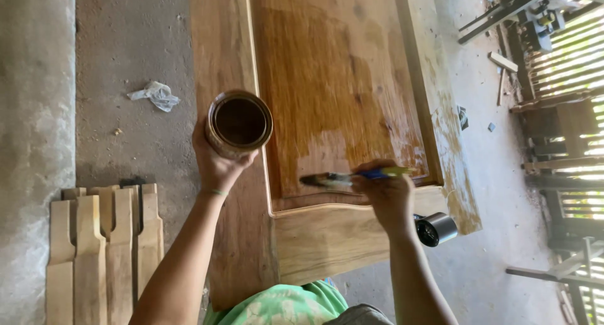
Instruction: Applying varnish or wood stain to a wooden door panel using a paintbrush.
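Step in hand, by the look of it: coating the recessed panel [333, 79] of a wooden door [226, 54] with brown stain, well under way.

Holding a round tin [239, 122] in the left hand [217, 164], fingers wrapped round its lower wall from beneath; tin upright, open, dark liquid showing inside, hovering over the door's left stile, just left of the panel.

Gripping a brush [352, 177] in the right hand [390, 193], fingers closed tight on the blue-and-yellow handle; bristles pointing left, lying at the near edge of the panel, slightly blurred, so contact with the wood not certain.

Panel showing darker and glossy over most of its area; wet sheen strongest at the near right corner of the panel. Near rail [327, 237] below the panel and left stile looking paler and dry. Blotchy stain marking the right stile.

Lying right of the panel's near corner, beside the right wrist: a black cylindrical object [435, 229], kind unclear. Lying on the floor left of the door: cut timber pieces [100, 237] side by side, and a crumpled rag [155, 95].

Next move, as judged: working the near edge of the panel evenly, reloading from the tin, keeping the tin level over bare wood.
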